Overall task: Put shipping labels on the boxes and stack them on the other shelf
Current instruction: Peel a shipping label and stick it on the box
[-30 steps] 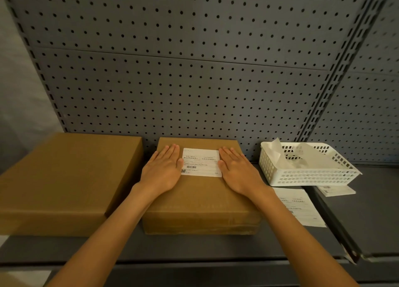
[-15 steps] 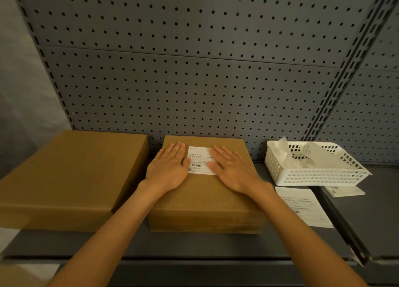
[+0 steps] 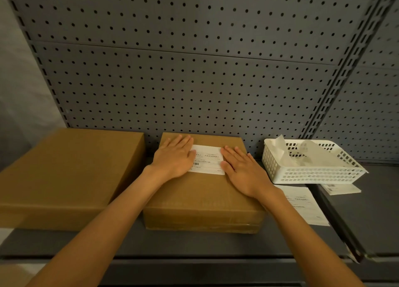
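- On the grey shelf [image 3: 194, 243], under the pegboard back [image 3: 194, 81], I see two cardboard boxes side by side, a gap between them.
- Large box [image 3: 64, 174], at left: broad, flat, no label showing on top. I judge it bulky for one hand; take it at two opposite side walls.
- Small box [image 3: 205, 198], mid-shelf, in work. Stiff board, taped seam along the front. Probably light to moderate; smooth sides may slip, so I'd hook fingers under the bottom edges left and right.
- White basket [image 3: 311, 174], at right, holds peeled backing paper; loose label sheets [image 3: 302, 204] lie beside and under it.
- Left hand [image 3: 172, 159]: flat, fingers straight, pressing the box top and overlapping the label's left edge.
- Right hand [image 3: 241, 170]: flat likewise, touching the label's right edge. Neither grip closed on anything.
- Shipping label [image 3: 208, 162]: thin paper, lying smooth between the hands.
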`<state>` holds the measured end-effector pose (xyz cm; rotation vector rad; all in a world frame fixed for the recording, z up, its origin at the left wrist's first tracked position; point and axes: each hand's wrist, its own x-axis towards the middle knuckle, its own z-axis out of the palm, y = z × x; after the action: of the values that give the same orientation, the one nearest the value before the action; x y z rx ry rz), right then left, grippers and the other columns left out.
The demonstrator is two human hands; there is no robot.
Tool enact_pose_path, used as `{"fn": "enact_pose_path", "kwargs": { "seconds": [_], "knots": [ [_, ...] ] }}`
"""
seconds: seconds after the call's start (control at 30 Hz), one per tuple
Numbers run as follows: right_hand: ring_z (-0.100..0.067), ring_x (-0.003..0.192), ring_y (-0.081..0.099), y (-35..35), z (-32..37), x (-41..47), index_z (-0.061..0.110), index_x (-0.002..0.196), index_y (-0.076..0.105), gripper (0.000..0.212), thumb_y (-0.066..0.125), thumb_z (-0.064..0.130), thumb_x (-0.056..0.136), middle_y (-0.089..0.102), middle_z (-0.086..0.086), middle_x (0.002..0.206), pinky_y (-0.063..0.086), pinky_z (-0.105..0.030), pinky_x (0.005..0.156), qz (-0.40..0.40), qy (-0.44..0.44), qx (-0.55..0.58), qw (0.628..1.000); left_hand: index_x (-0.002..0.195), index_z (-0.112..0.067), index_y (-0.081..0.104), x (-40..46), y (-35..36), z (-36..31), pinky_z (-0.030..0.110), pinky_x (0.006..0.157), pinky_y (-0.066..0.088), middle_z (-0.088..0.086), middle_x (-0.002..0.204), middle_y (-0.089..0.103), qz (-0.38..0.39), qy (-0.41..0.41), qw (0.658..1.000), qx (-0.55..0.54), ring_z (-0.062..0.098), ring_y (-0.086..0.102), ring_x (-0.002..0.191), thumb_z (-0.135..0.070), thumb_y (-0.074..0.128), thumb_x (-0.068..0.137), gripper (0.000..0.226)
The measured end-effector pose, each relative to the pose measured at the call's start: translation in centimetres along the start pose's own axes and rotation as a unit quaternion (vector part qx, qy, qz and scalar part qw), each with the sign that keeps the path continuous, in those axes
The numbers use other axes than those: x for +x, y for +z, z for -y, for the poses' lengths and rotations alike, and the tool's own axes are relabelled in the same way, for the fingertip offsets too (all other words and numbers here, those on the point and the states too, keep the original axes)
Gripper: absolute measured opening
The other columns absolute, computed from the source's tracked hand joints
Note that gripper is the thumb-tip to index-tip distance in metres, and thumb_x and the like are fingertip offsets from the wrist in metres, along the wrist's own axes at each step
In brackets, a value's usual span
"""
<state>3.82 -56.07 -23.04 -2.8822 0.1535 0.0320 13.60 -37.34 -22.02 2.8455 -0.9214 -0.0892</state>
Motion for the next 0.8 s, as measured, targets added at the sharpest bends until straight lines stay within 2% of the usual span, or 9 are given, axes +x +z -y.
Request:
{"fn": "enact_pose_path", "kwargs": {
  "seconds": [0.33, 0.53, 0.7, 0.8],
  "knots": [
    [-0.007, 0.146, -0.002, 0.4, -0.2, 0.3, 0.034, 0.151, 0.009, 0.052, 0.017, 0.047, 0.101, 0.006, 0.015, 0.159, -0.002, -0.035, 0.119, -0.016, 0.012, 0.013, 1.000, 0.151, -0.024, -0.007, -4.1, 0.6, 0.5, 0.031, 0.119, -0.006, -0.009, 0.158, -0.011, 0.023, 0.020, 0.999, -0.014, 0.005, -0.012, 0.144, -0.047, 0.010, 0.100, 0.058],
    [-0.007, 0.146, -0.002, 0.4, -0.2, 0.3, 0.034, 0.151, 0.010, 0.052, 0.018, 0.047, 0.101, 0.006, 0.015, 0.159, -0.002, -0.035, 0.119, -0.014, 0.013, 0.025, 1.000, 0.149, -0.033, -0.006, -7.6, 0.4, 1.2, 0.025, 0.115, -0.011, -0.018, 0.155, -0.011, 0.020, 0.045, 0.998, -0.027, 0.000, -0.015, 0.142, -0.051, 0.012, 0.098, 0.057],
    [-0.007, 0.146, -0.002, 0.2, 0.1, 0.0, 0.033, 0.151, 0.009, 0.052, 0.018, 0.047, 0.102, 0.005, 0.015, 0.159, -0.003, -0.035, 0.119, -0.004, 0.008, 0.023, 1.000, 0.143, -0.046, -0.008, -9.2, 0.1, 2.1, 0.024, 0.113, -0.013, -0.026, 0.150, -0.016, 0.037, 0.068, 0.996, -0.043, -0.005, -0.018, 0.139, -0.065, -0.001, 0.081, 0.065],
    [-0.010, 0.147, -0.002, -0.1, 0.6, 0.0, 0.030, 0.152, 0.010, 0.053, 0.019, 0.044, 0.102, 0.005, 0.012, 0.160, -0.002, -0.037, 0.119, 0.008, 0.019, 0.017, 1.000, 0.142, -0.047, -0.009, -9.4, 0.0, 2.3, 0.022, 0.112, -0.014, -0.026, 0.149, -0.017, 0.036, 0.074, 0.996, -0.044, -0.006, -0.019, 0.138, -0.068, -0.005, 0.077, 0.068]
  ]
}}
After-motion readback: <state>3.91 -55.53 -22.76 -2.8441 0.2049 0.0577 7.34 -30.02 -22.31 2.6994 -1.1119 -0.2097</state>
